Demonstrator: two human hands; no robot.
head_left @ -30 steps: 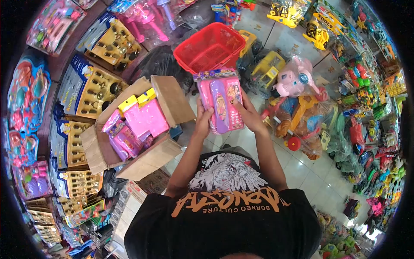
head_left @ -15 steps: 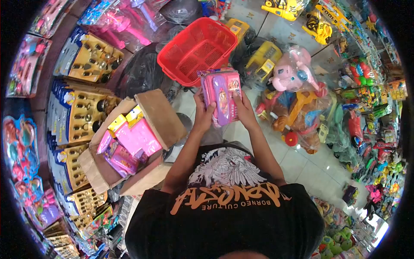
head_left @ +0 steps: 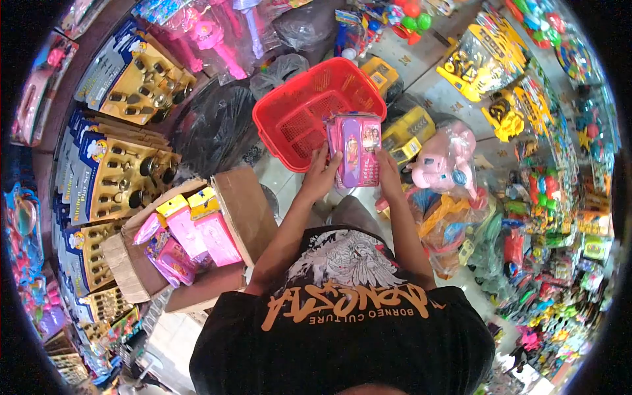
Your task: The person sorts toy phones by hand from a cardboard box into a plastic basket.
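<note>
A stack of pink and purple toy phone packages (head_left: 355, 153) is held between my two hands in front of my chest. My left hand (head_left: 321, 172) grips its left side, fingers wrapped round the edge. On the right side my right hand (head_left: 390, 172) presses against it. Just beyond the packages, and partly hidden by them, lies a red plastic basket (head_left: 283, 108) with perforated walls. An open cardboard box (head_left: 247, 204) at the left holds pink, purple and yellow packages (head_left: 191, 230).
Kitchen play sets (head_left: 128, 164) on cards line the left side. Black plastic bags (head_left: 220, 115) lie behind the box. A bagged pink toy (head_left: 441, 161) and yellow toy vehicles (head_left: 408, 135) stand at the right. Many small colourful toys (head_left: 543, 197) hang further right.
The held packages have moved slightly right with both hands and now overlap more of the basket. The whole view has shifted, and the basket and box appear lower.
</note>
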